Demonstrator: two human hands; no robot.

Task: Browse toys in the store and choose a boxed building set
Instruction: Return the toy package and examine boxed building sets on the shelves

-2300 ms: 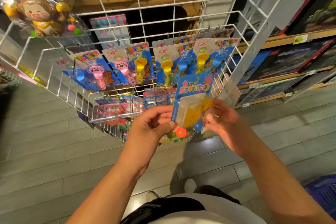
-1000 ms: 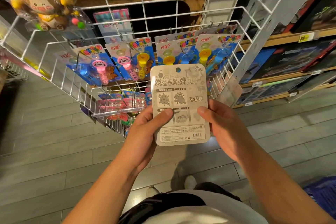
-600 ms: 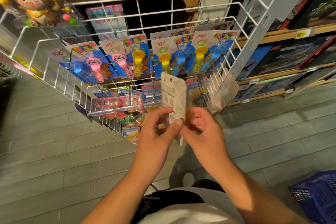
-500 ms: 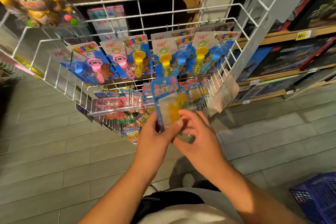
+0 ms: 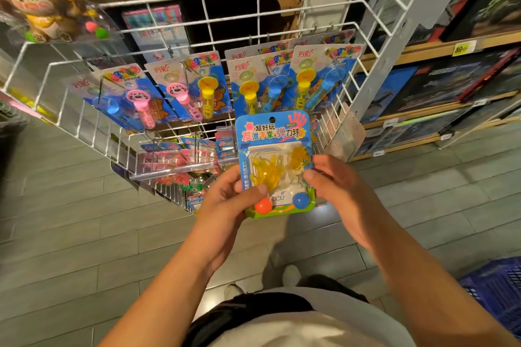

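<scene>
You pinch the blister card (image 5: 275, 166) at both edges, left hand (image 5: 225, 205) and right hand (image 5: 335, 191), face up so its front reads clearly. Boxed sets (image 5: 439, 87) wait on the shelf to your right, untouched.

Both hands, left hand (image 5: 225, 205) and right hand (image 5: 335, 191), pinch a blister card (image 5: 275, 138) face-up before the wire rack (image 5: 197, 25) of bubble wands (image 5: 253, 87).
</scene>
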